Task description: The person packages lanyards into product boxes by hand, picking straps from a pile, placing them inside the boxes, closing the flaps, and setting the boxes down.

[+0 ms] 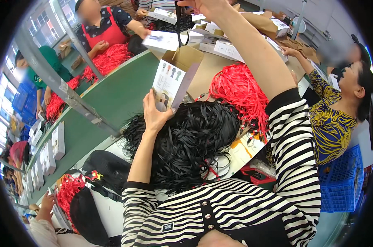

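Observation:
My left hand (155, 114) is closed round the lower part of a white carton (165, 84) with small pictures printed on its side. The carton stands tilted, its brown inner flap turned up. High at the top edge, my right hand (203, 5) pinches a black strap (178, 24), which dangles down to the carton's mouth; part of this hand is cut off by the frame. Below the carton lies a big heap of black straps (190, 144). Beside it, under my right arm, is a pile of red straps (240, 92).
A green conveyor belt (112, 88) runs along the left, with white cartons (58, 141) standing on it. A metal post (50, 72) crosses near it. Co-workers sit opposite and at both sides. Blue crates (342, 181) stand at the right. Several cartons (229, 48) lie across the table.

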Demonstrator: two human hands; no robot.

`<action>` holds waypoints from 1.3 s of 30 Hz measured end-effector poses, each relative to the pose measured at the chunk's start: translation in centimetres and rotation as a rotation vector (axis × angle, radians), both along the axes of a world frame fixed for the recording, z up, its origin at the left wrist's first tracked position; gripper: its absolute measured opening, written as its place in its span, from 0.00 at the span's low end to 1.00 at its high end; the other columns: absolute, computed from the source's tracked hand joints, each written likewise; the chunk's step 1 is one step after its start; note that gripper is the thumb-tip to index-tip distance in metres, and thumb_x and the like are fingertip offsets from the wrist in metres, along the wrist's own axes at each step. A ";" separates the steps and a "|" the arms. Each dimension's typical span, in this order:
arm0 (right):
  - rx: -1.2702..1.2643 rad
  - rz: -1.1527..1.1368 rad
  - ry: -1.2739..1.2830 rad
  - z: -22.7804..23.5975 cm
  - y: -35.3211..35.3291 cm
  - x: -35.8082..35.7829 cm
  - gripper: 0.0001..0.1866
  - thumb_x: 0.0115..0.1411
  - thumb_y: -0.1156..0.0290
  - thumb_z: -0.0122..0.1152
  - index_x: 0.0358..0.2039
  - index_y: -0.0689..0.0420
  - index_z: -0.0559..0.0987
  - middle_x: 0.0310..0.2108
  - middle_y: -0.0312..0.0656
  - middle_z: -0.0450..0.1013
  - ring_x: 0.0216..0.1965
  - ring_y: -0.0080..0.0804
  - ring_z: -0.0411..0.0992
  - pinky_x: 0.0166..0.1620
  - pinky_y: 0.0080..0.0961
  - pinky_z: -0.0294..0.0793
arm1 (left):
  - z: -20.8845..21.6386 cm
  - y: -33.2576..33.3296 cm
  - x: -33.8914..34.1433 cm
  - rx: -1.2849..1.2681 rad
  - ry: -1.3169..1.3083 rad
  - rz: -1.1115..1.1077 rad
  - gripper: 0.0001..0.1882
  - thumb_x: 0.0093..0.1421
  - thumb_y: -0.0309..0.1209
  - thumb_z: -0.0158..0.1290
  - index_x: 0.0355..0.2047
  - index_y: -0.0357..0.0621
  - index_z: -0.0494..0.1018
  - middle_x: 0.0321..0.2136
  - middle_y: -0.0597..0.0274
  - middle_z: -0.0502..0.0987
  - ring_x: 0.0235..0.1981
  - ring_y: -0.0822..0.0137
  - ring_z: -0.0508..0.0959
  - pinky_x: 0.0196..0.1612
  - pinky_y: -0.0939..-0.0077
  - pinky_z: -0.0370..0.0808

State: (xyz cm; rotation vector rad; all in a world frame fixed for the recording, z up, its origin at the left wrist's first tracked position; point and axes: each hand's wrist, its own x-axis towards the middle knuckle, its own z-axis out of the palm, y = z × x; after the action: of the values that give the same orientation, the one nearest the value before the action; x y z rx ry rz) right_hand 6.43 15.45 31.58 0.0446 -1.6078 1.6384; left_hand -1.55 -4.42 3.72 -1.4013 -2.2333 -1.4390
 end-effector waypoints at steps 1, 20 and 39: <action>-0.028 -0.003 -0.014 -0.1 -0.1 0.1 0.05 0.53 0.72 0.49 0.28 0.60 0.71 0.25 0.40 0.70 0.24 0.30 0.72 0.22 0.19 0.72 | 0.0 0.0 0.0 0.003 0.001 -0.001 0.45 0.32 0.33 0.58 0.51 0.29 0.51 0.47 0.46 0.57 0.49 0.52 0.59 0.51 0.68 0.59; 0.888 -0.546 -0.653 -9.1 -0.7 1.8 0.12 0.40 0.64 0.51 0.22 0.56 0.77 0.22 0.50 0.71 0.28 0.46 0.70 0.36 0.33 0.69 | 0.4 -0.2 0.2 -0.010 -0.054 -0.006 0.47 0.33 0.37 0.58 0.53 0.30 0.50 0.49 0.46 0.56 0.51 0.55 0.59 0.53 0.70 0.57; 0.041 0.018 -0.604 -20.6 -13.6 14.4 0.06 0.52 0.72 0.52 0.25 0.61 0.75 0.17 0.31 0.68 0.14 0.12 0.62 0.16 0.08 0.56 | -0.7 5.4 -16.5 -0.395 -0.552 0.614 0.38 0.35 0.56 0.53 0.41 0.38 0.69 0.44 0.42 0.65 0.47 0.52 0.65 0.48 0.64 0.62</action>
State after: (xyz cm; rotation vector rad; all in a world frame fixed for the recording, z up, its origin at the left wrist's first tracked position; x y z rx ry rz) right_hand 20.83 1.85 11.02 -0.4560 -2.0867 1.7294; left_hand -18.02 1.03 3.06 -0.2776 -3.0299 -1.2971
